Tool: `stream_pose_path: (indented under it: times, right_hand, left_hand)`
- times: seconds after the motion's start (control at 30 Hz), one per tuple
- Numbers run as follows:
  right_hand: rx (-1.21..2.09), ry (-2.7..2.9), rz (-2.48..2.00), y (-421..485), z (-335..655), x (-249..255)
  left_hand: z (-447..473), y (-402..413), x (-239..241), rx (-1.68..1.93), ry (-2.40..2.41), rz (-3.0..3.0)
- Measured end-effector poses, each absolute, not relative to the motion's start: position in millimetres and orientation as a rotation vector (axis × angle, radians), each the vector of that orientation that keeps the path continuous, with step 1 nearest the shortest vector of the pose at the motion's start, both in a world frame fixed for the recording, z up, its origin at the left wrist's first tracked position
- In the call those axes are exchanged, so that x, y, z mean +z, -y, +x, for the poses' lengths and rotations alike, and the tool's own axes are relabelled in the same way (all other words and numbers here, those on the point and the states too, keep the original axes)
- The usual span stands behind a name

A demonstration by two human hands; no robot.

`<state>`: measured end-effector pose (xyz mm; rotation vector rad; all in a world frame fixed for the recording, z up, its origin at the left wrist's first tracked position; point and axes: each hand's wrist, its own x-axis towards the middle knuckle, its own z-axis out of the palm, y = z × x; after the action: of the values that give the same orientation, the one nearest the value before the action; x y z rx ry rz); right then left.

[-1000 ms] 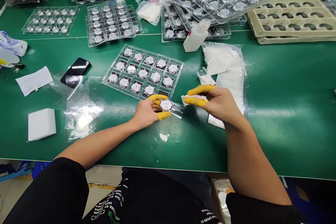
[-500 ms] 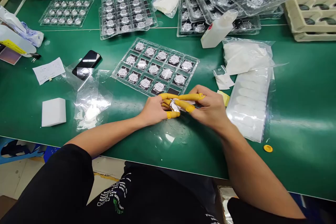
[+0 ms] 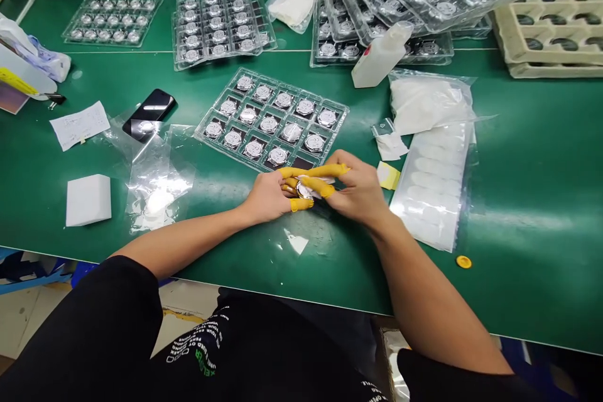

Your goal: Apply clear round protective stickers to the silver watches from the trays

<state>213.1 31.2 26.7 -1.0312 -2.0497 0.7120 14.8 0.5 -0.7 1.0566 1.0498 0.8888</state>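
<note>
My left hand (image 3: 266,196), its fingertips in yellow finger cots, holds a round silver watch case (image 3: 304,190) just below the tray. My right hand (image 3: 353,188), also in yellow cots, pinches a white wipe (image 3: 324,180) against the watch face, and the fingers hide much of the case. A clear plastic tray (image 3: 229,151) lies just beyond my hands, holding several similar watch cases in black-lined cells. Its nearest corner is close to my left fingertips.
Stacked clear trays of watch cases fill the back of the green bench. Nearby are a white squeeze bottle (image 3: 380,56), a bag of white cloth (image 3: 428,100), a white sponge block (image 3: 88,200), a phone (image 3: 148,114) and a beige pulp tray (image 3: 541,31).
My right hand has moved left and closed over the watch case with the wipe. The left hand still holds the case. The whole view has shifted slightly as my head moved.
</note>
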Motion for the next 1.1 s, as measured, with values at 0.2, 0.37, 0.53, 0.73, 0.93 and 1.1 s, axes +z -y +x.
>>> stream_pose_path:
  times: [0.2, 0.37, 0.53, 0.73, 0.93, 1.1]
  right_hand:
    - [0.772, 2.108, -0.968, -32, 217, 26]
    - [0.73, 2.129, -0.938, -30, 211, 24]
    - [0.58, 2.047, -1.093, -41, 223, 19]
    - [0.495, 2.129, -1.438, -46, 264, 25]
    - [0.879, 2.095, -1.367, -33, 246, 34]
    - [1.19, 2.015, -1.373, -33, 246, 43]
  left_hand:
    - [15, -1, 0, 0.879, -1.032, 1.052]
    - [15, -1, 0, 0.893, -1.036, 1.026]
    - [15, 1, 0, 0.901, -1.051, 1.032]
    - [13, 7, 0, 0.992, -1.082, 1.252]
    - [10, 7, -2, 1.041, -1.095, 1.407]
    - [10, 7, -2, 1.028, -1.05, 1.43]
